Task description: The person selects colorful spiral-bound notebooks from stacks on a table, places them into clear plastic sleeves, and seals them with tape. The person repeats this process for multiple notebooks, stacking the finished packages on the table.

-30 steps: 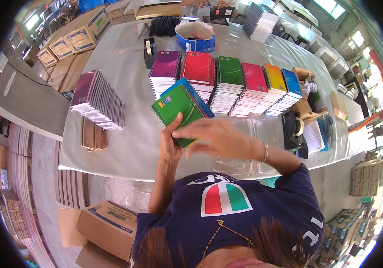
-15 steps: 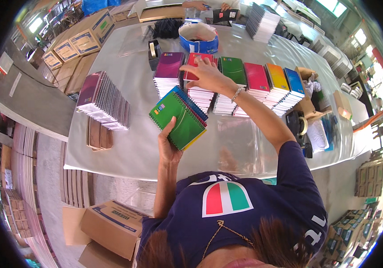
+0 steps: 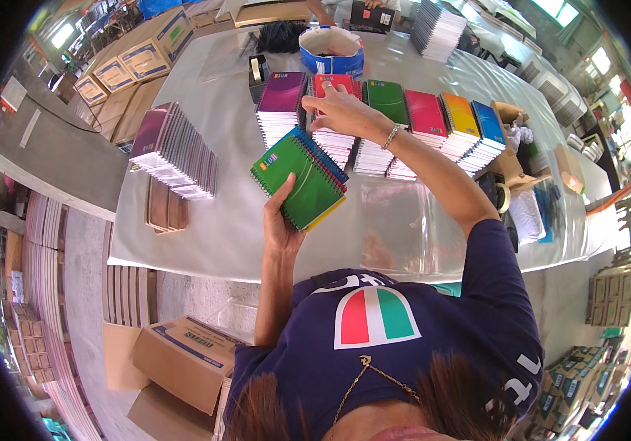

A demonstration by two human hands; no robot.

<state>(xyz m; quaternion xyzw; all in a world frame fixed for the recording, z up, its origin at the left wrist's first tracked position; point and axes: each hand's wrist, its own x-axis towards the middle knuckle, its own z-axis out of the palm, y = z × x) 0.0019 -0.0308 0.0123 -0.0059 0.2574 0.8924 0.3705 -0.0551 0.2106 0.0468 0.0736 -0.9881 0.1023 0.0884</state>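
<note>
My left hand (image 3: 284, 219) is closed round a fanned bundle of spiral notebooks, with a green notebook (image 3: 286, 176) on top and blue, red and yellow edges showing beneath. Over the stack of red notebooks (image 3: 340, 79) reaches my right hand (image 3: 345, 112), its thumb and fingers apart at the covers and holding nothing that I can see. A purple notebook stack (image 3: 284, 87) stands to its left. To its right run stacks of green notebooks (image 3: 386, 101), pinkish-red notebooks (image 3: 424, 110), yellow notebooks (image 3: 458, 112) and blue notebooks (image 3: 487, 121).
A separate tall notebook stack (image 3: 176, 151) stands at the table's left, beside brown boards (image 3: 165, 209). Behind the row are a blue-and-white tub (image 3: 332, 62) and a tape dispenser (image 3: 258, 71). Another dispenser (image 3: 503, 197) and an open carton (image 3: 510, 165) lie right. A co-worker's hands show at the far edge.
My right hand's fingers have drawn in slightly over the red notebooks. The bundle in my left hand stays held at nearly the same tilt. The whole view has shifted a little.
</note>
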